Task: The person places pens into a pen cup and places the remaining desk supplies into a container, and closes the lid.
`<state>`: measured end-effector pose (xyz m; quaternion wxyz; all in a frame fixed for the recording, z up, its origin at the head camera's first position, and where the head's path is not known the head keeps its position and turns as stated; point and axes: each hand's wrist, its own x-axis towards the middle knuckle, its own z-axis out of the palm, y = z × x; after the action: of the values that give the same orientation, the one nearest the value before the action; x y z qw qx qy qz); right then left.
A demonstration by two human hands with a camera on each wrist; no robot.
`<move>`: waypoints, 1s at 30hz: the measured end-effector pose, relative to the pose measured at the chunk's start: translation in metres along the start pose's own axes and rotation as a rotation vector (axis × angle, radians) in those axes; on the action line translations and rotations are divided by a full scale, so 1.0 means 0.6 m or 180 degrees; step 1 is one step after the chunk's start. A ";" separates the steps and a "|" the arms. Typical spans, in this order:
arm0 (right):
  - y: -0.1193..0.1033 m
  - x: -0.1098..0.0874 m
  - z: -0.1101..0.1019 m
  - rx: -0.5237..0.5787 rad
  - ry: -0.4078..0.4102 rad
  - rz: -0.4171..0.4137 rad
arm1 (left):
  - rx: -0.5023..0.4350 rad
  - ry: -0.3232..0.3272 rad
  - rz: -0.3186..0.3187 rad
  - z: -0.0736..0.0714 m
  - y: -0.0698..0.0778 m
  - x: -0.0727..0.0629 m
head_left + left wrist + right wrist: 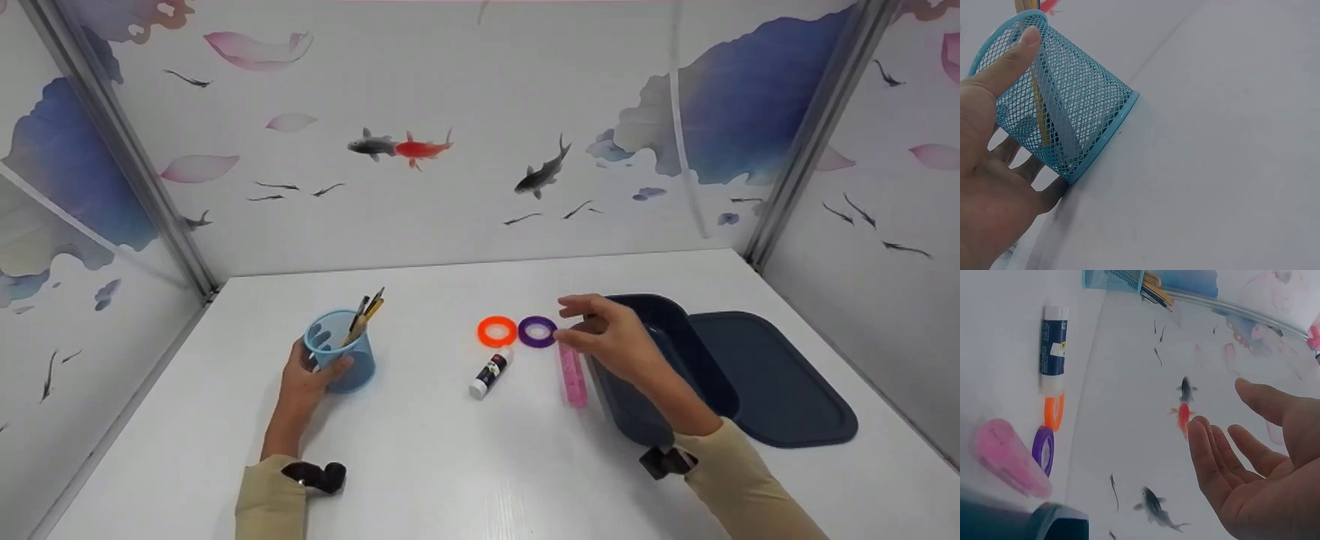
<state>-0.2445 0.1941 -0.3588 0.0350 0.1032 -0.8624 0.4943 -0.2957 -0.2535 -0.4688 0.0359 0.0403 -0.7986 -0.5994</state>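
Note:
My left hand (301,382) grips a light-blue mesh pen holder (355,371) at the left of the table. In the left wrist view the thumb lies on its near side, with fingers round the far side and near the base. Several pencils and pens (364,318) stick out of it. I cannot tell whether its base touches the table. My right hand (616,339) hovers with nothing in it, thumb and fingers apart, over the near edge of a dark blue box (701,367). Below the fingertips lies a pink translucent long item (574,384), its kind unclear.
Mid-table lie a glue stick (490,373), an orange tape ring (484,332) and a purple tape ring (525,333), side by side. A dark blue lid (787,382) lies flat right of the box, partly under its edge. Printed walls (480,225) enclose the table's back and sides.

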 end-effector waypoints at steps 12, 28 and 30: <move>0.040 -0.022 -0.077 -0.0040 0.0247 -0.0085 | 0.0055 -0.0030 -0.0059 -0.001 -0.003 0.000; 0.085 -0.029 -0.173 0.0106 0.0554 -0.0219 | 0.0074 -0.0012 -0.0033 -0.001 0.003 0.000; 0.095 -0.031 -0.184 0.0079 0.0566 -0.0221 | 0.0104 -0.0019 -0.0040 -0.002 0.003 -0.001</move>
<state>-0.2429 0.3197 -0.3538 0.1273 0.0892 -0.8456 0.5106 -0.2952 -0.2539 -0.4665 0.0291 0.0442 -0.8082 -0.5866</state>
